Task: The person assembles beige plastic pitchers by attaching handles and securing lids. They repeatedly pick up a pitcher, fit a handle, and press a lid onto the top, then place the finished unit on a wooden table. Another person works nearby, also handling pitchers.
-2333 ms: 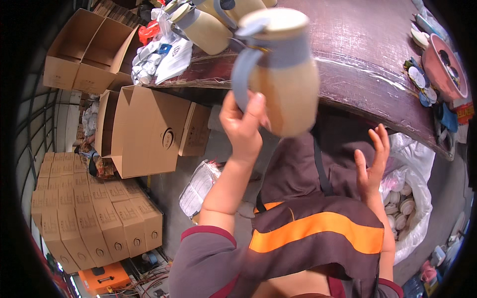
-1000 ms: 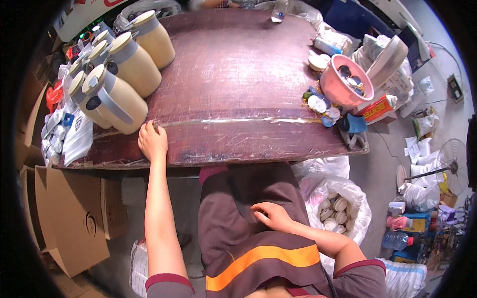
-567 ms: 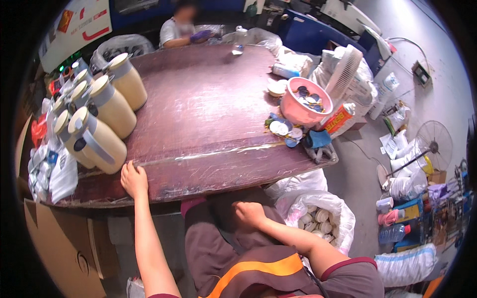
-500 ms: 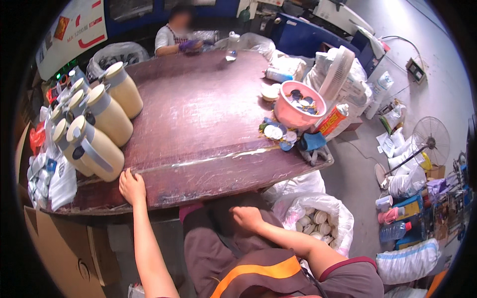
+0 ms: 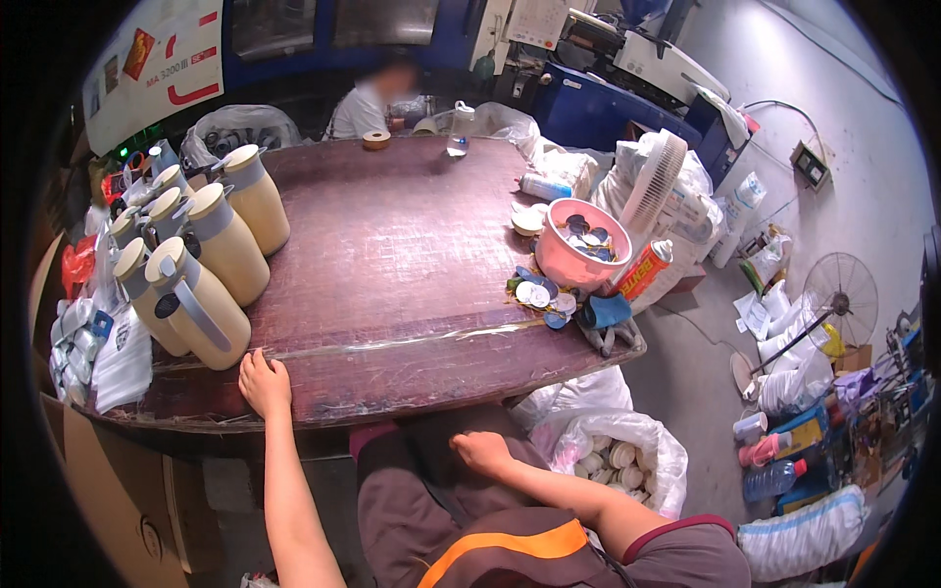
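Note:
My left hand (image 5: 265, 384) lies on the near edge of the dark red table (image 5: 392, 225), fingers out and nothing in them. Just beyond its fingertips stands the closest of several cream vacuum jugs (image 5: 214, 323) with grey handles and collars; a small space separates hand and jug. My right hand (image 5: 480, 454) rests on my thigh below the table edge, its fingers curled in, with no object showing. To its right, on the floor, an open white plastic sack (image 5: 676, 470) holds many pale round lids (image 5: 622, 454).
At the table's right are a pink tub (image 5: 578, 260) of round discs, loose discs (image 5: 534, 294), an orange spray can (image 5: 644, 269) and gloves (image 5: 608, 318). A clear bottle (image 5: 459, 132) and a tape roll (image 5: 375, 140) stand near a person (image 5: 368, 103) across the table. Plastic bags (image 5: 123, 358) lie left.
The view has shifted slightly, so the table sits lower in it. Across the table, the person has bent over, and a tape roll now shows on the far edge. My hands stay in place.

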The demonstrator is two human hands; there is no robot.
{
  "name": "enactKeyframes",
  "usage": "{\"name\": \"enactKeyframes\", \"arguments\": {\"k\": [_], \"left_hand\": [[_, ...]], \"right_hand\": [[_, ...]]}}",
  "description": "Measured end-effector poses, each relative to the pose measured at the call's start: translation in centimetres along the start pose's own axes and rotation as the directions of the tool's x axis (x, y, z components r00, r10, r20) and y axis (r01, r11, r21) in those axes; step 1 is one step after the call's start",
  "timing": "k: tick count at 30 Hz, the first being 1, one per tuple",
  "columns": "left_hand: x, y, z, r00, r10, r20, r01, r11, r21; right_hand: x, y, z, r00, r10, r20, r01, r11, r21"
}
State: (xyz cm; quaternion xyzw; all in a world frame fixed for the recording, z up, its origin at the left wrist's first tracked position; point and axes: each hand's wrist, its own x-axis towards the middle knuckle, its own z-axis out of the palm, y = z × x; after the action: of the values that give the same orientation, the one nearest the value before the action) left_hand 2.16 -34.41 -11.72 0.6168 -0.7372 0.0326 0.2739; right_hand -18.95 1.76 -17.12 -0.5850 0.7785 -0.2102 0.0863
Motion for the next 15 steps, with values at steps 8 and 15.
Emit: {"name": "enactKeyframes", "arguments": {"k": [8, 15], "left_hand": [[0.1, -0.1, 0.3, 0.999, 0.014, -0.033, -0.014, 1.000, -0.007], [0.3, 0.0, -0.2, 0.999, 0.029, 0.015, -0.029, 1.000, 0.001]], "right_hand": [[-0.2, -0.4, -0.8, 1.000, -0.017, -0.010, 0.017, 1.000, 0.017], [-0.4, -0.1, -1.8, 0.935, 0.096, -0.340, 0.020, 0.946, 0.323]]}}
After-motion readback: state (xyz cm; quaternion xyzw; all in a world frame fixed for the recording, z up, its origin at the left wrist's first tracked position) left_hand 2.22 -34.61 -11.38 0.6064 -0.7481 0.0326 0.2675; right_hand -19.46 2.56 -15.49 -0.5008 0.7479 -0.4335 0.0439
